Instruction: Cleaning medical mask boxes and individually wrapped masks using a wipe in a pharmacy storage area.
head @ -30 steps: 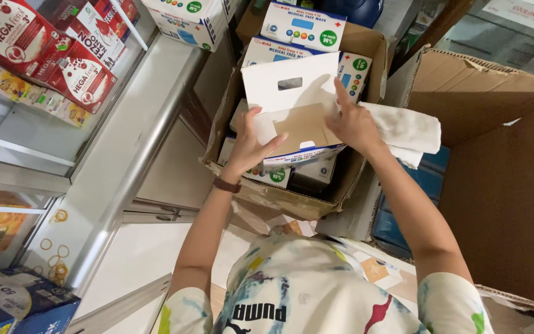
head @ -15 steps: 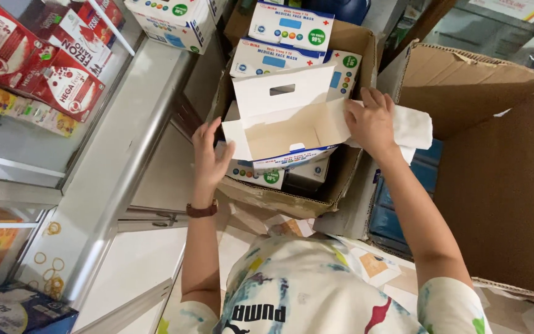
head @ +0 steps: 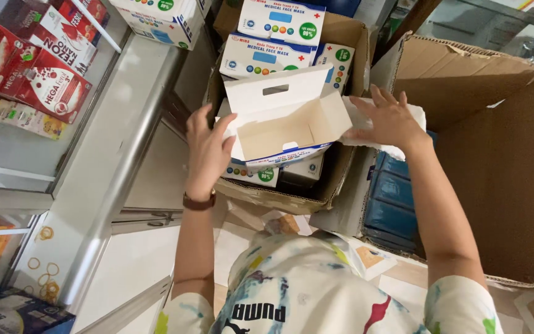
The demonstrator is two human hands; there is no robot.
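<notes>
**Open white box held over a carton of mask boxes**

Closest to the camera is the person's patterned t-shirt (head: pixel 316 291), with both bare arms reaching up and away from it. The left hand (head: pixel 208 151), with a dark brown watch strap (head: pixel 199 201) at the wrist, is spread fairly wide, fingers up, thumb and fingertips pressed on the left end of an open white box (head: pixel 285 120). The right hand (head: pixel 387 120) is splayed flat too, fingers fanned, its fingertips right at the box's right end flap, and it sits on a wad of white material (head: pixel 412 120) that I can't identify for sure. So neither hand is really clenched, more like bracing the box between them.

The box itself is white cardboard, lid flipped up with a slot-shaped cutout, inside looks bare and pale, blue print along the bottom edge. It hovers just over a brown carton (head: pixel 292 198) packed with white-and-blue boxes (head: pixel 264 55). To the right is a bigger brown carton (head: pixel 495 154) with dark blue packs (head: pixel 394 198) at its near side. Off to the left, a glass counter (head: pixel 112 142) with red boxes (head: pixel 38 68) inside.
</notes>
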